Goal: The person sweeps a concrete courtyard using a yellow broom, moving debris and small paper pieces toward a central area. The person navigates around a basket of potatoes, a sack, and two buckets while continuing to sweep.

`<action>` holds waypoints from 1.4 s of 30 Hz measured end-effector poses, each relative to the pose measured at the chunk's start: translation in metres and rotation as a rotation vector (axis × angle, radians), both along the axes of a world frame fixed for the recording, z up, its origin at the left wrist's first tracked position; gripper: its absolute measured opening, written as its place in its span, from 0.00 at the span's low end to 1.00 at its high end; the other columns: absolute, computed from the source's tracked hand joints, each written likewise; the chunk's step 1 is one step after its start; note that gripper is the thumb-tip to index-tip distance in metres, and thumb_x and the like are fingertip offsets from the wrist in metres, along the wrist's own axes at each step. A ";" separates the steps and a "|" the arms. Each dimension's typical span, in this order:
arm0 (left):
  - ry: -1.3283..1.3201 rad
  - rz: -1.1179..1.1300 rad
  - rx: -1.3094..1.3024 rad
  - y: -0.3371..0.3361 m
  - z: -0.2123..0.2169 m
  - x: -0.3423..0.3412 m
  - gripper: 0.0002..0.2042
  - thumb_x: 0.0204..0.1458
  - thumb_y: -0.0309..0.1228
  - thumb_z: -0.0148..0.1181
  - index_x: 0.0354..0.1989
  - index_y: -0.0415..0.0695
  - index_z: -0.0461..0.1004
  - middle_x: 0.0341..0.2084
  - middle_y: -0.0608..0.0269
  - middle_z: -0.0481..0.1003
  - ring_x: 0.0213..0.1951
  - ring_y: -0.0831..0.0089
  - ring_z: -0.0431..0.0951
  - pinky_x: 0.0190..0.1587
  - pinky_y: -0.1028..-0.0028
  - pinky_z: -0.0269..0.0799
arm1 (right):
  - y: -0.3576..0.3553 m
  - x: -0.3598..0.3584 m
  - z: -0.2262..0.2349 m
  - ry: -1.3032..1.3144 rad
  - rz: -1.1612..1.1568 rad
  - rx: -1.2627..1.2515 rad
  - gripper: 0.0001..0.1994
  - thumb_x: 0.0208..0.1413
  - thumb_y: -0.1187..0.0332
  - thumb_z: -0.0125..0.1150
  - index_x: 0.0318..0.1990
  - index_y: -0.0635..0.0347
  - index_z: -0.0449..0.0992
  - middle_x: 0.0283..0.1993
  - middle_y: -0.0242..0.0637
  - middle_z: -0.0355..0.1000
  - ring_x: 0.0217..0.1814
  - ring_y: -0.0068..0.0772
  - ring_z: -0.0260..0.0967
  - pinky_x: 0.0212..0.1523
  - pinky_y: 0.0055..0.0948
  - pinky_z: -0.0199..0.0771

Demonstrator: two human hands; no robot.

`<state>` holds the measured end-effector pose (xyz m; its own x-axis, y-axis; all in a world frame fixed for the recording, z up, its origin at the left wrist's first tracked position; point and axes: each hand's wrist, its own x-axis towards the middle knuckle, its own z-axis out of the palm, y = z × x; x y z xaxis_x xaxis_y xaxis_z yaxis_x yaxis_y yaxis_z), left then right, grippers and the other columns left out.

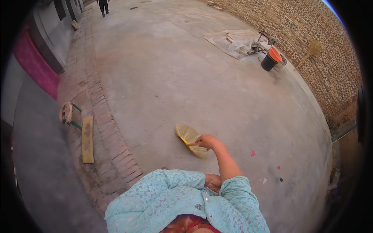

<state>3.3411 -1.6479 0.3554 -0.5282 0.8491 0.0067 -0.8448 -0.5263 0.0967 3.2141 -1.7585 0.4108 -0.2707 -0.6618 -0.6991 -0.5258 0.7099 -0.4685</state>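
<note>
We hold a straw broom (189, 139) low over the concrete floor (186, 85), its fan of bristles spread near the middle of the yard. Our right hand (207, 141) is closed around its short yellow handle. Our left hand (213, 181) is tucked against our light blue top, and we cannot tell whether it is open or closed. Small scraps (252, 153) of red and white lie on the floor to the right. A plank (88, 139) rests on the brick edging at left. Far off, a black bucket (269, 60) and another broom (311, 51) stand by the brick wall (311, 31).
</note>
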 end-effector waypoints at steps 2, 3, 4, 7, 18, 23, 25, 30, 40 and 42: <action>-0.002 -0.057 -0.002 0.007 -0.025 0.003 0.15 0.44 0.30 0.57 0.41 0.38 0.68 0.40 0.54 0.71 0.42 0.67 0.71 0.47 0.66 0.67 | -0.003 0.006 0.000 0.064 0.087 -0.008 0.17 0.41 0.71 0.51 0.43 0.46 0.73 0.32 0.37 0.71 0.29 0.28 0.68 0.26 0.27 0.72; -0.004 -0.082 -0.004 0.009 -0.038 0.005 0.15 0.43 0.28 0.58 0.40 0.38 0.69 0.40 0.54 0.71 0.42 0.68 0.71 0.47 0.66 0.67 | -0.006 0.011 -0.002 0.104 0.152 -0.016 0.17 0.41 0.70 0.51 0.42 0.45 0.73 0.32 0.37 0.71 0.29 0.28 0.68 0.27 0.27 0.71; -0.007 -0.076 -0.048 0.013 -0.055 0.004 0.14 0.43 0.28 0.58 0.40 0.38 0.69 0.39 0.54 0.71 0.41 0.69 0.72 0.47 0.67 0.67 | -0.008 0.015 -0.005 0.148 0.215 -0.022 0.17 0.41 0.69 0.51 0.42 0.43 0.73 0.32 0.38 0.71 0.29 0.29 0.68 0.28 0.28 0.71; -0.003 -0.051 -0.138 0.023 -0.094 0.002 0.13 0.43 0.27 0.58 0.39 0.38 0.70 0.38 0.53 0.72 0.40 0.70 0.72 0.46 0.69 0.68 | -0.008 0.018 -0.019 0.186 0.296 -0.082 0.17 0.40 0.68 0.50 0.41 0.40 0.74 0.33 0.38 0.71 0.31 0.31 0.68 0.34 0.29 0.69; 0.087 0.028 -0.147 0.008 -0.030 0.008 0.17 0.45 0.34 0.56 0.42 0.39 0.67 0.41 0.56 0.69 0.43 0.69 0.70 0.45 0.69 0.68 | -0.016 0.031 -0.008 0.185 0.332 -0.053 0.13 0.40 0.68 0.53 0.37 0.49 0.74 0.38 0.38 0.71 0.41 0.38 0.68 0.41 0.33 0.67; 0.238 0.143 -0.147 -0.006 0.053 0.005 0.18 0.46 0.37 0.55 0.44 0.39 0.66 0.42 0.57 0.68 0.45 0.68 0.68 0.45 0.69 0.68 | -0.021 0.033 0.003 0.149 0.311 0.042 0.15 0.40 0.69 0.53 0.40 0.50 0.73 0.38 0.38 0.71 0.41 0.38 0.68 0.40 0.33 0.67; 0.267 0.199 -0.197 -0.012 0.065 0.004 0.19 0.46 0.38 0.54 0.44 0.40 0.66 0.43 0.58 0.68 0.45 0.68 0.68 0.44 0.69 0.68 | -0.017 0.033 -0.002 0.184 0.289 -0.001 0.15 0.40 0.70 0.53 0.39 0.50 0.74 0.36 0.39 0.72 0.39 0.38 0.69 0.39 0.33 0.67; 0.279 0.404 -0.441 -0.037 0.034 -0.010 0.20 0.47 0.41 0.52 0.45 0.40 0.65 0.44 0.60 0.67 0.45 0.68 0.67 0.43 0.70 0.69 | -0.002 0.016 -0.021 0.217 0.405 -0.115 0.14 0.38 0.70 0.52 0.37 0.50 0.75 0.35 0.39 0.72 0.37 0.38 0.69 0.38 0.33 0.67; 0.616 0.194 -0.948 -0.059 0.079 0.002 0.12 0.52 0.36 0.45 0.37 0.41 0.68 0.31 0.65 0.69 0.29 0.76 0.70 0.35 0.74 0.68 | 0.046 -0.008 -0.032 0.022 0.001 -0.323 0.17 0.37 0.71 0.53 0.39 0.51 0.75 0.31 0.39 0.71 0.31 0.33 0.68 0.36 0.27 0.68; 0.810 0.272 -1.076 -0.064 0.099 0.006 0.12 0.52 0.36 0.46 0.37 0.40 0.68 0.30 0.65 0.69 0.31 0.76 0.70 0.35 0.75 0.68 | 0.052 -0.012 -0.030 -0.047 -0.081 -0.324 0.17 0.36 0.72 0.53 0.39 0.55 0.74 0.30 0.38 0.70 0.28 0.29 0.67 0.33 0.26 0.69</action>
<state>3.3466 -1.7124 0.4548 -0.8411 0.5025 -0.1999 -0.2407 -0.0167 0.9705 3.2023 -1.7063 0.3807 -0.3041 -0.8293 -0.4689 -0.4465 0.5589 -0.6988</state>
